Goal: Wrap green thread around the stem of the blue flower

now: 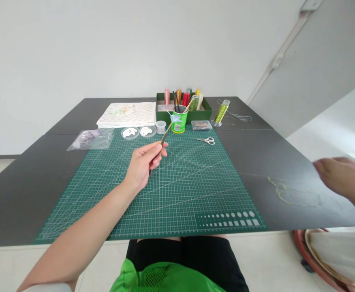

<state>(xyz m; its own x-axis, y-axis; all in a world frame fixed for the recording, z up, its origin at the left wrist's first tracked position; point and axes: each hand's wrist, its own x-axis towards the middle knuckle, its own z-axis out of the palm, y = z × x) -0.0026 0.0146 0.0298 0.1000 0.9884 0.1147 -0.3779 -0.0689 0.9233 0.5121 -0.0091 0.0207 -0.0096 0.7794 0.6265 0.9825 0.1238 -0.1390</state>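
My left hand [147,160] is closed in a pinch over the middle of the cutting mat. It holds a thin flower stem [167,132], dark near the fingers and yellow-green higher up, with a pale blue petal-like flower head [175,118] at its upper tip. Far out to the right, above the table edge, my right hand [344,178] is raised and smeared by motion. Its fingers cannot be made out clearly, nor whether they hold anything. Loose yellow-green thread [282,190] lies on the dark table nearest to that hand.
Beyond the green cutting mat [177,194] stand a green can [179,126] of sticks, a green box [206,113] with thread spools and a yellow-green spool [221,113]. Small scissors [208,140], a clear case [202,125], white-filled dishes [130,133], a plastic bag [89,139] and white sheets [110,117] lie around.
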